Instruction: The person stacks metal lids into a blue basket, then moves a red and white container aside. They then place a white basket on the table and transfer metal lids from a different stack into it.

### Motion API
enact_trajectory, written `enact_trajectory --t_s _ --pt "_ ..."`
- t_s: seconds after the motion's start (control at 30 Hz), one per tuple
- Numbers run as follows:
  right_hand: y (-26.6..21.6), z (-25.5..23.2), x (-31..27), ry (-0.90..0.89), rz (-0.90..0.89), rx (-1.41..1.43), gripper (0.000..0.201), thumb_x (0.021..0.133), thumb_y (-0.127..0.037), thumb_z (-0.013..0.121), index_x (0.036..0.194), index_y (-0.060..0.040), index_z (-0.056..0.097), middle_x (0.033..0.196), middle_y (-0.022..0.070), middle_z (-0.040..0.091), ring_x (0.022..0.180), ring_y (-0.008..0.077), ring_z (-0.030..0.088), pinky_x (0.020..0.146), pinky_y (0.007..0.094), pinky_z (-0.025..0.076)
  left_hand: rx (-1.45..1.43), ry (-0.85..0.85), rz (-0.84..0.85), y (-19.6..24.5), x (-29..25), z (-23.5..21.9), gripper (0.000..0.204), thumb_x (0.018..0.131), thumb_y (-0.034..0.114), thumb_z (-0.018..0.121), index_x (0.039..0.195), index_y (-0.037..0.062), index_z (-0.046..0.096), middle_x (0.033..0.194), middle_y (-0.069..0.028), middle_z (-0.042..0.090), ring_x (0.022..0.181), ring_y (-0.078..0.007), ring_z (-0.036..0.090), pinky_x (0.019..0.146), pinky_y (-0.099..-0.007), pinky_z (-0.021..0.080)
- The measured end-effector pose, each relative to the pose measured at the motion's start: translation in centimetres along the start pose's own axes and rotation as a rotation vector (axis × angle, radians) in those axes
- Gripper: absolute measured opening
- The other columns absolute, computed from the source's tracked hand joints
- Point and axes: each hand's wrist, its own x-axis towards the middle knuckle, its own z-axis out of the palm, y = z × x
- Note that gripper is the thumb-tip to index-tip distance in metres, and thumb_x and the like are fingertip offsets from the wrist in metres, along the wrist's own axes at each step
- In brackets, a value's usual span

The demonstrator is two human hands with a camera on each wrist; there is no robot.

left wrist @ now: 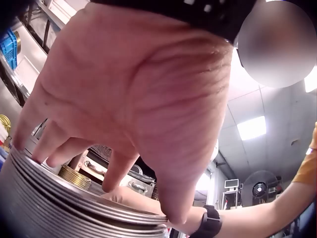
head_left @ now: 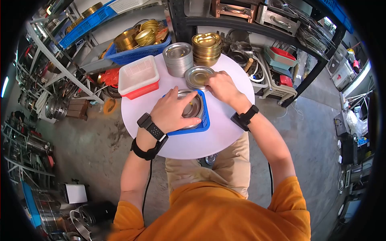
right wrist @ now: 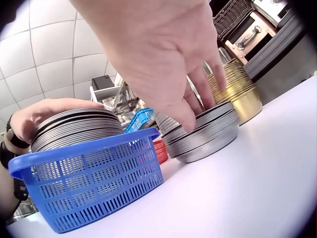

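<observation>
A blue basket [head_left: 206,117] [right wrist: 99,176] on the round table holds a stack of round silver dishes [head_left: 194,109] [left wrist: 64,208] [right wrist: 79,129]. Over this stack spreads my left hand [head_left: 171,110] [left wrist: 133,94] [right wrist: 52,110], its fairly straight fingers and thumb touching the top rim. Just beyond the basket stands a lower silver stack [head_left: 197,74] [right wrist: 210,141]. My right hand [head_left: 225,89] [right wrist: 168,59] pinches that stack's upper rim, thumb on the outer side and fingers over the edge; how many dishes it grips I cannot tell.
Behind are a taller silver stack [head_left: 177,62] and a stack of gold dishes [head_left: 207,50] [right wrist: 247,101]. At the table's left, a white basket [head_left: 138,74] sits in a red one [head_left: 140,92]. Loaded metal shelves [head_left: 241,24] stand past the table's far edge.
</observation>
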Motion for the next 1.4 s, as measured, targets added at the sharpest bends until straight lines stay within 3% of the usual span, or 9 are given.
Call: enact_trajectory --t_s 0.27,0.43,0.67,0.87,0.97,1.03,1.1,1.17,1.4 --pt "0.2 -1.7 0.1 0.0 0.004 0.099 0.007 0.085 -0.01 0.079 0.091 -0.0069 0.081 0.091 0.0113 0.079 0.093 0.0345 0.074 0.091 0.0468 0.056 -0.029 -0.055 -0.014 0.0 0.8 -0.3 0.098 0.076 0.056 0.088 0.155 0.0101 0.054 0.136 -0.0375 0.06 0.125 -0.0507 0.063 0.107 -0.05 0.052" --pt "-0.2 -2.0 -0.2 0.296 0.01 0.121 0.013 0.089 -0.021 0.08 0.087 -0.0082 0.08 0.088 0.0105 0.078 0.089 0.0305 0.074 0.088 0.0458 0.053 -0.027 -0.028 0.007 0.0 0.4 -0.1 0.099 0.077 0.056 0.088 0.157 0.0097 0.052 0.14 -0.0372 0.058 0.127 -0.0505 0.061 0.108 -0.0491 0.05" --pt "-3.4 -5.3 -1.4 0.425 -0.004 0.294 0.014 0.089 -0.02 0.081 0.089 -0.0068 0.081 0.09 0.0087 0.079 0.092 0.03 0.072 0.085 0.0449 0.053 -0.018 0.024 0.01 -0.2 -0.2 0.7 0.104 0.078 0.058 0.087 0.161 0.009 0.048 0.144 -0.0385 0.055 0.131 -0.0521 0.059 0.111 -0.048 0.049" --pt "-5.7 -7.0 -2.7 0.409 -0.044 0.45 0.01 0.088 -0.015 0.081 0.092 -0.0056 0.08 0.089 0.0086 0.078 0.09 0.0309 0.071 0.083 0.0443 0.054 -0.24 0.104 -0.017 -0.5 -0.9 0.8 0.118 0.08 0.05 0.091 0.161 -0.0114 0.032 0.151 -0.0407 0.05 0.139 -0.0513 0.055 0.116 -0.0471 0.047" --pt "-6.5 -7.4 -3.3 0.46 -0.099 0.477 0.008 0.087 -0.012 0.08 0.092 -0.0055 0.079 0.089 0.0078 0.077 0.09 0.0303 0.07 0.085 0.0434 0.053 -0.029 0.307 -0.087 -1.1 -2.3 1.3 0.114 0.086 0.046 0.088 0.16 -0.0156 0.027 0.154 -0.0404 0.048 0.142 -0.0508 0.053 0.117 -0.0474 0.046" --pt "-6.9 -7.4 -3.8 0.378 -0.154 0.455 0.008 0.086 -0.01 0.078 0.092 -0.006 0.08 0.096 0.0064 0.077 0.097 0.0283 0.069 0.089 0.042 0.052 0.008 0.466 -0.123 -0.5 -3.1 0.4 0.104 0.094 0.044 0.082 0.163 -0.0108 0.027 0.154 -0.0394 0.049 0.143 -0.0523 0.052 0.116 -0.0496 0.046" --pt "-7.3 -7.0 -4.1 0.351 -0.195 0.436 0.01 0.085 -0.01 0.077 0.093 -0.0063 0.08 0.102 0.006 0.077 0.102 0.0279 0.068 0.092 0.0416 0.051 0.0 0.487 -0.125 0.0 -3.8 0.0 0.086 0.098 0.042 0.078 0.162 -0.0018 0.039 0.154 -0.0386 0.05 0.143 -0.0528 0.052 0.116 -0.0503 0.046" --pt "-7.6 -6.3 -4.3 0.325 -0.235 0.416 0.012 0.085 -0.011 0.077 0.095 -0.0066 0.081 0.108 0.0057 0.077 0.107 0.0275 0.067 0.096 0.0412 0.051 -0.118 0.325 -0.134 -0.5 -4.5 -0.1 0.067 0.099 0.042 0.077 0.151 0.005 0.058 0.153 -0.0394 0.05 0.142 -0.0535 0.052 0.116 -0.05 0.046" --pt "-7.4 -5.6 -4.8 0.296 -0.272 0.541 0.019 0.096 -0.021 0.076 0.106 -0.0056 0.082 0.117 0.0099 0.076 0.115 0.0312 0.067 0.104 0.0436 0.051 -0.208 0.268 -0.113 -1.5 -6.3 2.0 0.05 0.096 0.04 0.081 0.128 0.0024 0.076 0.154 -0.0379 0.052 0.137 -0.0527 0.058 0.115 -0.0493 0.048"
